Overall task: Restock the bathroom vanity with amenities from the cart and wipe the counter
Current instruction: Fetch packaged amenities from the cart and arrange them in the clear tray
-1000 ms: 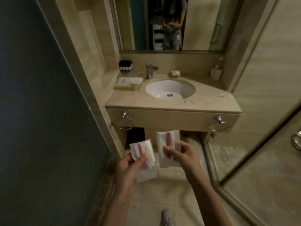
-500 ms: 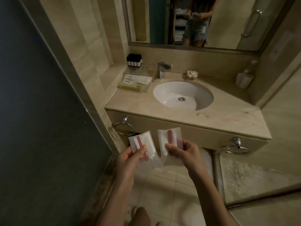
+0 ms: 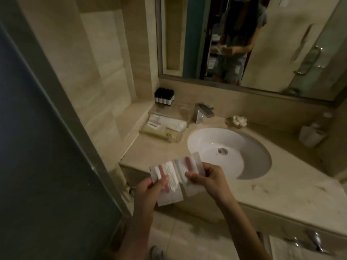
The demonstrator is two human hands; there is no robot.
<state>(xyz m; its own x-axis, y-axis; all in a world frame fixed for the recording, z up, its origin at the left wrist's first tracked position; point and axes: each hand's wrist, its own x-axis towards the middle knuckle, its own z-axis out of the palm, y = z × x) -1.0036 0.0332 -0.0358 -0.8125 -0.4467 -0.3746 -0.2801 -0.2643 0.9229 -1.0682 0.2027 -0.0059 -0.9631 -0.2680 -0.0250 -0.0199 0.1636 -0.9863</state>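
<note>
My left hand [image 3: 148, 192] pinches a clear amenity packet [image 3: 165, 177] with white cotton swabs and a pink nail file inside. My right hand [image 3: 208, 180] pinches a second, matching packet [image 3: 189, 166]. Both packets overlap at the middle, held just over the front left edge of the beige vanity counter [image 3: 281, 186]. A clear amenity tray [image 3: 163, 128] with white and pale packets sits at the counter's back left, beyond the packets.
A white round sink [image 3: 229, 152] and a chrome faucet [image 3: 202, 111] lie right of the tray. Small dark bottles [image 3: 163, 96] stand in the back left corner. A soap dish [image 3: 237, 121] and a white cup [image 3: 311, 136] sit behind the sink. A dark door [image 3: 37, 166] stands left.
I have stepped closer to the vanity. Both hands have risen with the packets to the counter's front edge, and the two packets now overlap.
</note>
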